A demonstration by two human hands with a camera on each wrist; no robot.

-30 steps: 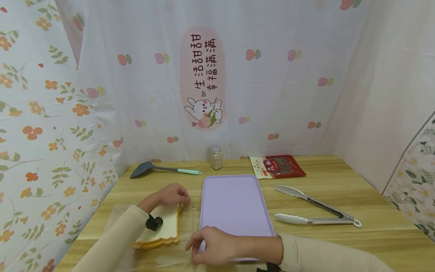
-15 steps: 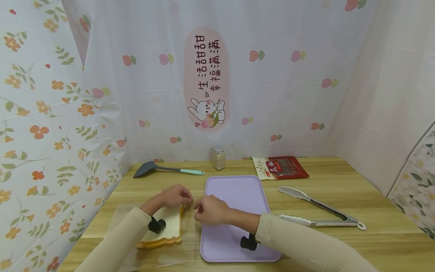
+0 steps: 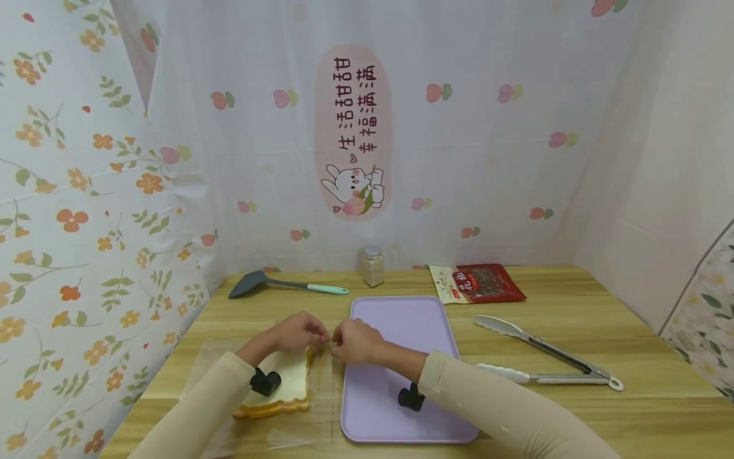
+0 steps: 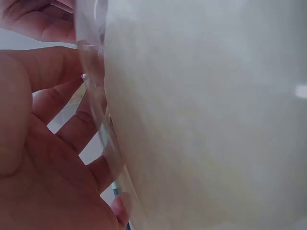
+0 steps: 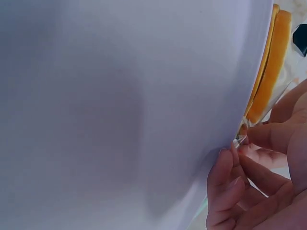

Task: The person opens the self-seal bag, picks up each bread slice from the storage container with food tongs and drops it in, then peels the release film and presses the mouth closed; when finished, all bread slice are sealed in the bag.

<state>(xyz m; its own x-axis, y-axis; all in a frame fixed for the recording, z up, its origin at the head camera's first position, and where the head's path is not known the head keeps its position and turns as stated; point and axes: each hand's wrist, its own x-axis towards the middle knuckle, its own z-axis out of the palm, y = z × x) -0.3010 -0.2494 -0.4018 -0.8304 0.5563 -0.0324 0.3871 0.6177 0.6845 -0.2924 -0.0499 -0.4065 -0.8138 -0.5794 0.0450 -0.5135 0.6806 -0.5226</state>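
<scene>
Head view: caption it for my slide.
Left hand and right hand pinch clear plastic between bread slices and a lavender tray.

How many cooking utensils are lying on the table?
2: a spatula at the back left of the table, and tongs to the right of the purple tray.

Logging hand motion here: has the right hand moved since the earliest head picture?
Yes: the right hand has moved forward, nearer the glass jar at the back, and is now beside the left hand.
</scene>
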